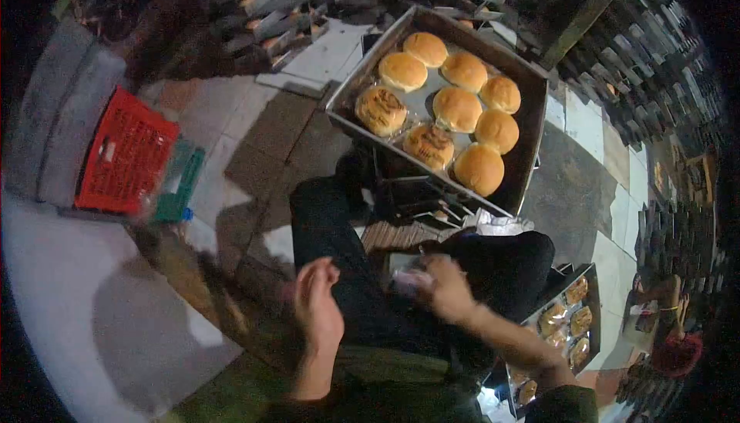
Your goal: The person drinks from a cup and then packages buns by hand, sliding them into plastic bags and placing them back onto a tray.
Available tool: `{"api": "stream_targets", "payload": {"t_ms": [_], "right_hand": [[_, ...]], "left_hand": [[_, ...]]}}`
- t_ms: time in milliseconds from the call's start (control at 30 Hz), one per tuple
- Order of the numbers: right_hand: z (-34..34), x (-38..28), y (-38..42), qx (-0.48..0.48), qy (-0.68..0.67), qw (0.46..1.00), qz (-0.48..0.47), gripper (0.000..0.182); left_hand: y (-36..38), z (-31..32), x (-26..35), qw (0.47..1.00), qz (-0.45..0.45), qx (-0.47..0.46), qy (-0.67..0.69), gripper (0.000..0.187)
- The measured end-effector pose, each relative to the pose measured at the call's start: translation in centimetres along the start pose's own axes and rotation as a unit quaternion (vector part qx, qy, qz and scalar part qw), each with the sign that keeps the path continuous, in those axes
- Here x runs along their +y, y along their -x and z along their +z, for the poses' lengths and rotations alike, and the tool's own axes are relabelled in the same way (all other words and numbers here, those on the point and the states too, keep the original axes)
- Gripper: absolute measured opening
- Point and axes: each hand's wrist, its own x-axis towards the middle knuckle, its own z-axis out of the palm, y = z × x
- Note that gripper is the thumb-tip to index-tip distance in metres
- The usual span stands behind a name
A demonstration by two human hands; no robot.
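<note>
My right hand (449,290) is over my lap, smeared by motion. Its fingers are at a pale, shiny plastic packet (410,275), and I cannot make out whether they grip it. Off to the left, my left hand (320,307) is raised with its fingers curled in, and nothing shows in it. In front of my knees stands a deep metal tray (532,141) of round golden buns. Most buns, like this one (456,109), look bare. Two at the near left, including this wrapped bun (381,111), are in clear printed plastic.
A second tray (592,288) with several wrapped buns lies at my right. A red plastic crate (127,153) and a green crate (179,180) stand at the left. Crumpled white paper (501,223) is below the big tray. Another person's arm (678,303) shows at the far right.
</note>
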Motion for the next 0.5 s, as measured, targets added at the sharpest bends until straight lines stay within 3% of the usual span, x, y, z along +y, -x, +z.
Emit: {"api": "stream_targets", "payload": {"t_ms": [33, 100, 167, 200, 233, 300, 333, 367, 433, 467, 500], "right_hand": [[2.6, -0.4, 1.6, -0.02, 0.178, 0.971, -0.16, 0.044], [5.0, -0.2, 2.8, -0.056, 0.211, 0.965, -0.146, 0.05], [4.3, -1.1, 3.0, -0.099, 0.218, 0.947, -0.215, 0.043], [4.9, -1.0, 3.4, -0.06, 0.165, 0.953, -0.248, 0.041], [5.0, -1.1, 3.6, -0.055, 0.168, 0.953, -0.244, 0.041], [4.8, -1.6, 4.5, -0.049, 0.003, 0.999, -0.016, 0.051], [4.5, -2.1, 4.1, -0.087, -0.029, 0.987, 0.134, 0.054], [5.2, -1.1, 4.3, -0.121, -0.046, 0.978, 0.163, 0.047], [4.3, -1.3, 3.8, 0.022, -0.051, 0.998, -0.005, 0.033], [2.8, -1.6, 3.1, 0.055, -0.114, 0.992, 0.025, 0.024], [0.7, -1.4, 2.0, 0.086, -0.176, 0.979, 0.055, 0.018]], "left_hand": [[-0.9, 0.2, -1.6, 0.999, -0.02, -0.012, -0.047, 0.018], [-1.9, 0.9, -4.5, 0.99, -0.017, -0.065, -0.122, 0.019], [-3.1, 1.2, -7.5, 0.986, -0.035, -0.104, -0.127, 0.018], [-3.2, 1.0, -8.8, 0.986, -0.051, -0.115, -0.114, 0.018], [-3.5, 1.3, -9.2, 0.985, -0.063, -0.128, -0.1, 0.018], [-4.0, 0.9, -9.7, 0.978, -0.072, -0.152, -0.126, 0.019], [-3.5, 0.6, -9.4, 0.969, -0.087, -0.169, -0.155, 0.02], [-2.9, 0.6, -9.1, 0.97, -0.087, -0.168, -0.153, 0.02], [-2.3, 1.3, -8.4, 0.936, -0.11, -0.302, -0.141, 0.026], [-2.2, 1.1, -8.0, 0.902, -0.088, -0.398, -0.142, 0.032], [-2.0, 1.0, -7.4, 0.905, -0.086, -0.393, -0.14, 0.032]]}}
